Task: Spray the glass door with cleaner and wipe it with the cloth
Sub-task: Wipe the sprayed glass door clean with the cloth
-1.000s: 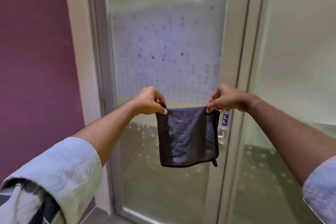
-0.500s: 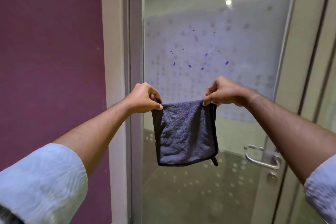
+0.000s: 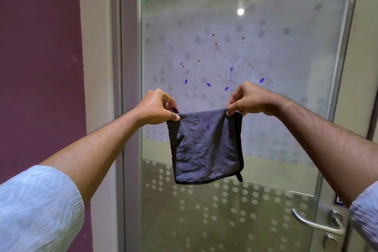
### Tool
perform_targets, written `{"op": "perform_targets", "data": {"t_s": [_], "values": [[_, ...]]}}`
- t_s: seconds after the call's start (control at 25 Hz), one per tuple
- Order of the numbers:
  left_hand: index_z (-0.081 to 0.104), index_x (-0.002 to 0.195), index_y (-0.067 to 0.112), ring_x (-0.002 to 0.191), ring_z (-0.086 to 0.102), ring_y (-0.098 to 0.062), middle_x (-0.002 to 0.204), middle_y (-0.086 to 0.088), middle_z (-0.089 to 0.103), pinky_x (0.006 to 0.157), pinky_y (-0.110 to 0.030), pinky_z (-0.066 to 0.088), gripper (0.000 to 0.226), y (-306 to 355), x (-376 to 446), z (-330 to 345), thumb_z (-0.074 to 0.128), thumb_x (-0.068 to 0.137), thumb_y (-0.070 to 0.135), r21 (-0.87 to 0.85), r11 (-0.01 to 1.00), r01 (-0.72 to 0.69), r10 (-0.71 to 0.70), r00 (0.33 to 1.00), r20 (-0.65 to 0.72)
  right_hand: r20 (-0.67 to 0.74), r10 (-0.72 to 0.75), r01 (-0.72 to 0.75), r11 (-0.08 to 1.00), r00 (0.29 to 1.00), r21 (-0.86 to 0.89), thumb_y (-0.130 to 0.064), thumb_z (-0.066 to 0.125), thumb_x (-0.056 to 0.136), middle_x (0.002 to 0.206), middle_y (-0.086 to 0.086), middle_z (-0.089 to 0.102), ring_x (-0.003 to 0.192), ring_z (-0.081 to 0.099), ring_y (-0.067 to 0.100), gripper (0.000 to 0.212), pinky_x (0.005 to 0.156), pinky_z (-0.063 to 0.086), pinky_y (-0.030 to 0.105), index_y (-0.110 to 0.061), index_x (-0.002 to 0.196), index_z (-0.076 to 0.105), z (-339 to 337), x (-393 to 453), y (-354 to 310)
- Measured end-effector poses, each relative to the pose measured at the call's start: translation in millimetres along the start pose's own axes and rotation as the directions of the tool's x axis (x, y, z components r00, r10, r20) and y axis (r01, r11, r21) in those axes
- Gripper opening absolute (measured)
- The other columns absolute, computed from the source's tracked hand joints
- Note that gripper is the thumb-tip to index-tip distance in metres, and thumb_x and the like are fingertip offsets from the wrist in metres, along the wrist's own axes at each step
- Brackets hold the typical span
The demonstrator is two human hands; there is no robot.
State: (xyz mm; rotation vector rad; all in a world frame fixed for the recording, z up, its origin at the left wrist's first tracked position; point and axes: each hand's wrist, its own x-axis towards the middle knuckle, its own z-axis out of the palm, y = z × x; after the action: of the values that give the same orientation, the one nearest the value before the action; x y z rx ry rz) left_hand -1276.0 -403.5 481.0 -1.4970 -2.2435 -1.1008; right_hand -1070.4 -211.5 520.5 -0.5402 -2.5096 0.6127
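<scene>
A dark grey cloth [image 3: 206,147] with a black hem hangs flat in front of the glass door [image 3: 276,51]. My left hand [image 3: 156,107] pinches its upper left corner and my right hand [image 3: 248,99] pinches its upper right corner. The door has a frosted band with a dot pattern. Several brown and purple spots [image 3: 218,71] mark the glass just above the cloth. No spray bottle is in view.
A metal lever handle [image 3: 315,224] with a lock below it sits at the door's lower right. The grey door frame [image 3: 131,88] runs down the left, beside a maroon wall [image 3: 38,67]. A second frame post stands at the right edge.
The view has swung right to left across the door, so the handle now sits lower right. Both hands rose slightly with the cloth still stretched between them. The stains look closer.
</scene>
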Motion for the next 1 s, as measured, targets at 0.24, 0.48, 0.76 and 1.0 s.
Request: {"op": "perform_targets", "data": {"t_s": [0.24,0.48,0.76,1.0], "values": [[0.076,0.071,0.023,0.066,0.061,-0.011,0.080,-0.013,0.076,0.052,-0.011,0.049,0.013,-9,87,17,0.088,0.073,0.017,-0.109,0.986,-0.125,0.125,0.992,-0.011,-0.213,0.059,-0.069,0.997,0.975,-0.039,-0.005,0.080,0.070,0.051,-0.007,0.065,0.045,0.057,-0.003,0.012,0.042,0.043,0.012,-0.012,0.063,0.075,-26,41,11],[0.080,0.086,0.013,0.069,0.064,-0.007,0.074,0.000,0.071,0.054,-0.009,0.047,0.011,-8,162,25,0.086,0.076,0.014,-0.171,0.945,-0.280,0.282,0.959,-0.015,-0.446,0.101,-0.151,0.985,0.889,-0.078,-0.005,0.078,0.072,0.053,-0.009,0.066,0.048,0.056,-0.003,0.014,0.044,0.042,0.011,-0.017,0.065,0.075,-33,65,11],[0.078,0.097,0.007,0.077,0.066,-0.013,0.077,0.003,0.065,0.066,-0.023,0.057,0.013,5,215,32,0.078,0.084,0.009,-0.130,0.875,-0.467,0.447,0.881,-0.155,-0.691,-0.001,-0.261,0.926,0.723,-0.274,-0.015,0.068,0.069,0.063,-0.007,0.071,0.053,0.061,0.003,0.013,0.045,0.048,0.017,-0.021,0.075,0.077,-40,94,8],[0.078,0.099,0.008,0.083,0.064,-0.021,0.094,-0.008,0.073,0.072,-0.029,0.056,0.015,23,231,43,0.075,0.085,0.004,0.002,0.847,-0.532,0.509,0.809,-0.293,-0.761,-0.220,-0.339,0.796,0.610,-0.502,-0.011,0.060,0.077,0.085,0.011,0.074,0.083,0.066,0.033,0.021,0.079,0.053,0.038,-0.017,0.095,0.068,-38,113,15]]}}
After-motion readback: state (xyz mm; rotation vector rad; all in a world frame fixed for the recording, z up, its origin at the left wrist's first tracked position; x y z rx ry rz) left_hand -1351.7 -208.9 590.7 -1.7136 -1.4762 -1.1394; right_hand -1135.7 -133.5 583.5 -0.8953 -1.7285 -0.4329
